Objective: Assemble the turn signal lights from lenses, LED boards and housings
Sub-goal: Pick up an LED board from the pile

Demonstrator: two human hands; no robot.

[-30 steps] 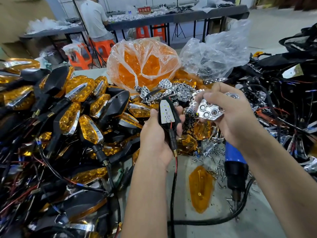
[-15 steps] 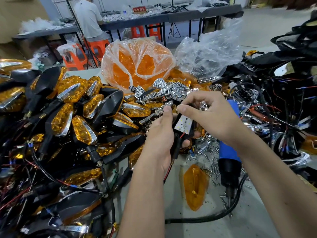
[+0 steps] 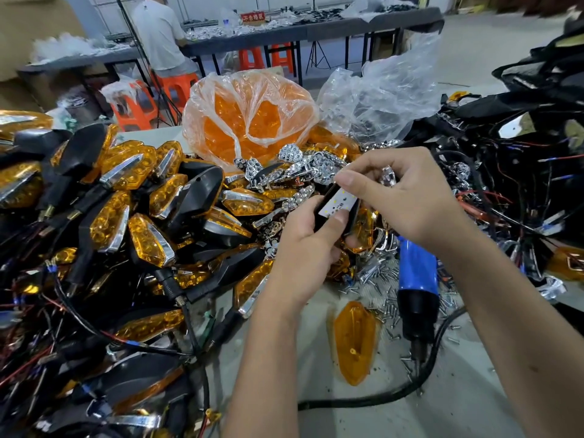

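the left hand (image 3: 308,245) gripped a black housing (image 3: 325,213) with its white led board (image 3: 337,203); the right hand (image 3: 407,197) pinched a chrome reflector (image 3: 387,178) above it.

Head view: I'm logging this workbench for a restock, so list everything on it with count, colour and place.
black housing: one, black, in left hand
LED board: one, white, seated in the housing
chrome reflector: one, silver, in right hand
finished turn signals: many, black and amber, piled left
amber lens: one, lying loose, centre front
bag of lenses: one, clear plastic, orange contents, behind
electric screwdriver: one, blue and black, right of lens
screws: many, silver, scattered
left hand: grips housing
right hand: pinches reflector
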